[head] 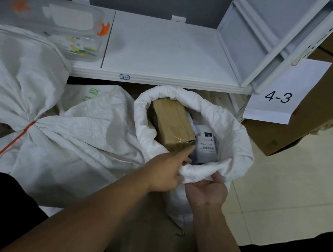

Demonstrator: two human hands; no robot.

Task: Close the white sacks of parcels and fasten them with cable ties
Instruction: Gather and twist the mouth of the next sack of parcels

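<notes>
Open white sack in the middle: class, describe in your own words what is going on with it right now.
A person is working on the open white sack: the left grip and right grip both hold its rolled near rim. It is not closed yet; a brown cardboard box and a grey labelled parcel show inside. To its left lies a tied sack, already fastened with an orange cable tie.

Upper left, a clear orange-clipped plastic box [68,28] is sitting on a white shelf [167,52]; a white paper sheet marked 4-3 [280,92] is hanging at right.
</notes>
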